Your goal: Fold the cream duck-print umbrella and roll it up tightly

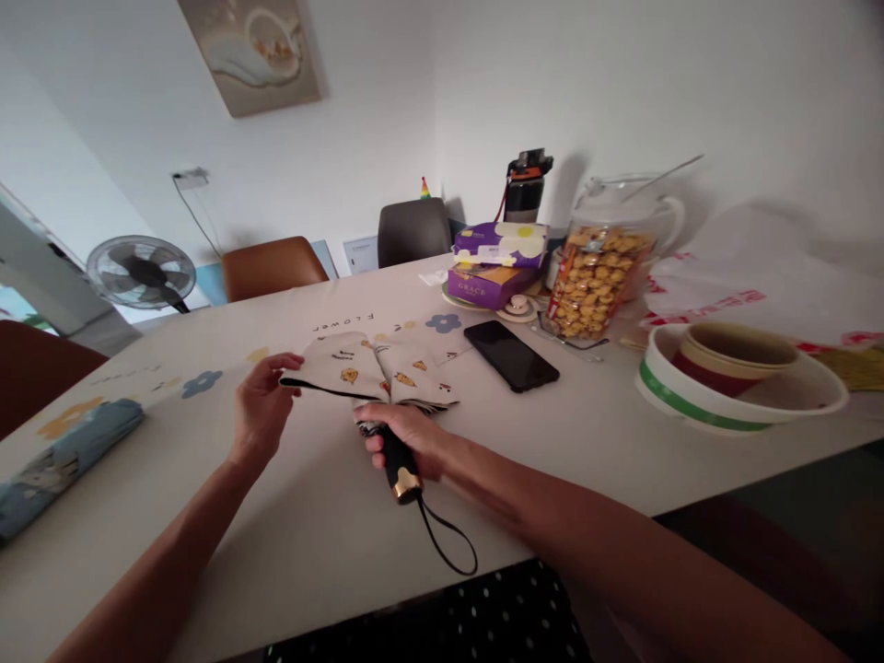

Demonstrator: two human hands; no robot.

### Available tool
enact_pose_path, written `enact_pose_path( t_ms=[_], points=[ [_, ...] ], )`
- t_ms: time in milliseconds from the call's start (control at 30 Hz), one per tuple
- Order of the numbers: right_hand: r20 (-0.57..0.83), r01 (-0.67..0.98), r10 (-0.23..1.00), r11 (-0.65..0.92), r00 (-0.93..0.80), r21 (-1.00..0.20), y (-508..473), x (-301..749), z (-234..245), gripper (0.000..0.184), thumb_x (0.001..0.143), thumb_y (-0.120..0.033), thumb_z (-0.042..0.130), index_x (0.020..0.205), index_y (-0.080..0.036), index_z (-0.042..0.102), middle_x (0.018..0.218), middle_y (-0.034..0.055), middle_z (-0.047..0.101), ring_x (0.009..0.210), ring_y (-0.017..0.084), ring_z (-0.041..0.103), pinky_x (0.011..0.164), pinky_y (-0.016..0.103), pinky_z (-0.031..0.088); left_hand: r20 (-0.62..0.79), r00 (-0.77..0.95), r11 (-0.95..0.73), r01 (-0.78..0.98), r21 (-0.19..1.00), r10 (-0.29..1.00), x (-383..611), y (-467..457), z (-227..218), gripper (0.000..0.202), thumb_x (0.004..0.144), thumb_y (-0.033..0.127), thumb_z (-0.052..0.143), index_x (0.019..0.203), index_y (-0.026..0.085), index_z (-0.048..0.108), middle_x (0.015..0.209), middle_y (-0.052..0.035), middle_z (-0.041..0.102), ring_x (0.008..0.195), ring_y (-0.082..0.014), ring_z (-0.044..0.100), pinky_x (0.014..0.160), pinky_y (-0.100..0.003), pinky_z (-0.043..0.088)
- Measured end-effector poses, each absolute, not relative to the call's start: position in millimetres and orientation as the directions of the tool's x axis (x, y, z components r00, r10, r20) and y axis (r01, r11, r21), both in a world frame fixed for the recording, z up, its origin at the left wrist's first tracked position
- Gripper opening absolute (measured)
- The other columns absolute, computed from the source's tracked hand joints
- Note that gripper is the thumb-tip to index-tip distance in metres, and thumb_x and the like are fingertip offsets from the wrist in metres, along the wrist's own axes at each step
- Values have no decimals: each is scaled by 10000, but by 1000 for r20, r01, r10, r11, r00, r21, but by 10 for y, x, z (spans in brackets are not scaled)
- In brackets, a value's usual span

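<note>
A collapsed folding umbrella (359, 370) with cream fabric and small printed pictures is held low over the table, its cloth loose and partly fanned out. My right hand (414, 437) is wrapped round the black handle, near where it meets the fabric. A gold-coloured band and a black wrist loop (456, 562) show at the handle's end. On the left side, my left hand (266, 405) pinches the edge of one fabric panel between thumb and fingers. Past the umbrella, to the right, a black smartphone (511, 354) lies flat on the table.
On the white table (290, 543) lies a blue folded umbrella-like bundle (69, 460) at far left. Along the right stand purple tissue packs (494, 267), a dark bottle (525, 189), a plastic jar of snacks (598, 276), eyeglasses (570, 339) and paper bowls (732, 401).
</note>
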State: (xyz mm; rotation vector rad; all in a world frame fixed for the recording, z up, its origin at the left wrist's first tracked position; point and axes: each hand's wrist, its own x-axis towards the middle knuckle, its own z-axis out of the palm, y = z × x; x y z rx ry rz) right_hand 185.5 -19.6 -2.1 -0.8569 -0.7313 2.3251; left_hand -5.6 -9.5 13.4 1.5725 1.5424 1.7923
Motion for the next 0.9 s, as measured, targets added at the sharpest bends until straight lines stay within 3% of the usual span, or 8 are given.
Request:
enact_pose_path(
  t_ms=[100,267,533,667,767,900],
  points=[
    [-381,-310,647,-697,-660,-646,-194,1880,-2,159,750,-209,657,746,-148,510,594,-48,442,394,42,408,333,172,381,436,-336,-380,220,898,835,-97,-138,61,137,581,120,544,708,158,577,920,-45,607,678,-128,563,409,-194,434],
    [-345,-322,629,-704,-697,-633,-185,1921,19,172,765,-242,652,759,-144,511,610,-49,445,399,30,398,339,155,359,377,-360,-361,114,926,854,-107,-126,13,84,586,163,622,654,143,576,840,-32,580,728,-133,565,578,-286,563],
    [-267,-360,608,-709,-747,-606,-162,1955,9,353,757,-478,621,728,-163,465,616,-45,461,398,39,388,324,163,340,387,-344,-368,120,922,856,-105,-159,13,79,597,186,629,638,162,566,817,-25,571,731,-137,555,677,-302,537],
    [-314,-335,600,-726,-736,-601,-157,1957,28,508,758,-663,498,691,-161,450,590,-33,464,376,43,376,310,174,337,514,-302,-432,300,850,803,-144,-150,3,41,617,157,553,584,179,544,766,-20,575,778,-139,536,790,-291,462],
    [-358,-312,621,-713,-697,-628,-170,1948,46,480,792,-628,490,687,-162,440,570,-37,455,358,37,357,301,165,318,599,-216,-484,413,772,771,-173,-157,1,114,624,124,495,548,187,552,730,-9,577,757,-131,534,818,-286,423],
    [-413,-266,653,-687,-635,-677,-207,1949,91,269,831,-390,554,729,-163,454,563,-44,464,352,39,348,300,161,307,522,-207,-414,403,816,828,-235,-144,-18,149,588,117,469,494,181,565,657,-14,585,708,-141,544,749,-288,452]
  ],
)
